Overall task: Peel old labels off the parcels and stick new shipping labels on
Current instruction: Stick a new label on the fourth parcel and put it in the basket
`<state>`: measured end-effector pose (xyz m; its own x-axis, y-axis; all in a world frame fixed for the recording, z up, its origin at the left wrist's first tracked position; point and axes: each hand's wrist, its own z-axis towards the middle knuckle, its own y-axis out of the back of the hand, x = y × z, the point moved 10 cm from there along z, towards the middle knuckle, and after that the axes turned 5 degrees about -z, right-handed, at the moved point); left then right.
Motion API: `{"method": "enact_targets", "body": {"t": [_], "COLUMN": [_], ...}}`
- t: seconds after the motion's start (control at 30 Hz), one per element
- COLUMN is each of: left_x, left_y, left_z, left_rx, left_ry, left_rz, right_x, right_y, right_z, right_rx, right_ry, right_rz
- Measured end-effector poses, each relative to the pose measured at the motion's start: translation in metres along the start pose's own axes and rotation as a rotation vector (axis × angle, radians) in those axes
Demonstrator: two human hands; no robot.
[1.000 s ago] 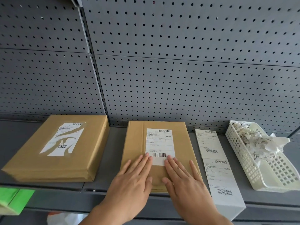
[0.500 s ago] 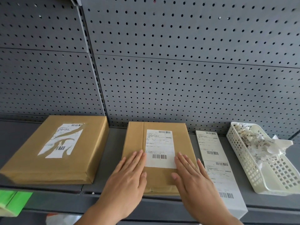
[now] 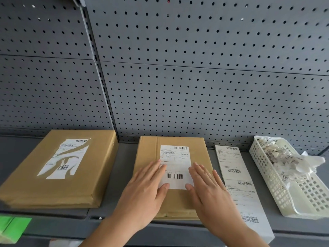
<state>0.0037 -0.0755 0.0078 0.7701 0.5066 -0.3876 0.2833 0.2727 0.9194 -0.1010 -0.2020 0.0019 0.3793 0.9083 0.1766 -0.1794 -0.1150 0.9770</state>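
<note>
Both hands (image 3: 175, 191) press flat a white barcoded label (image 3: 175, 166) on brown parcel (image 3: 147, 152).

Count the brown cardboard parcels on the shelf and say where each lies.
2. The left parcel lies at the shelf's left end, its label torn. The middle parcel lies under the left hand and right hand. No others show.

Middle parcel (image 3: 170, 175) between left parcel (image 3: 58, 168) and label strip (image 3: 238, 184); basket (image 3: 277, 186) rightmost.
</note>
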Motion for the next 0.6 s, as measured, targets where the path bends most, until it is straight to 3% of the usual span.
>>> {"method": "enact_targets", "body": {"t": [0.23,0.37,0.5,0.6], "left_x": [0.051,0.067,0.076,0.073], "left_y": [0.0,-0.009,-0.024,-0.031], "left_z": [-0.019,-0.026,-0.033,-0.036], "left_rx": [-0.056,-0.071,-0.083,-0.078], "left_ry": [0.251,0.376,0.589,0.618], "left_rz": [-0.18,-0.528,-0.882,-1.059], "right_x": [-0.037,-0.048,-0.057,-0.058], "right_y": [-0.005,-0.01,-0.024,-0.034], "right_z": [-0.014,-0.023,-0.031,-0.036], "right_rx": [-0.034,0.024,0.088,0.152], "right_ry": [-0.157,-0.26,-0.446,-0.548], "right_rz": [0.147,0.271,0.626,0.764]}}
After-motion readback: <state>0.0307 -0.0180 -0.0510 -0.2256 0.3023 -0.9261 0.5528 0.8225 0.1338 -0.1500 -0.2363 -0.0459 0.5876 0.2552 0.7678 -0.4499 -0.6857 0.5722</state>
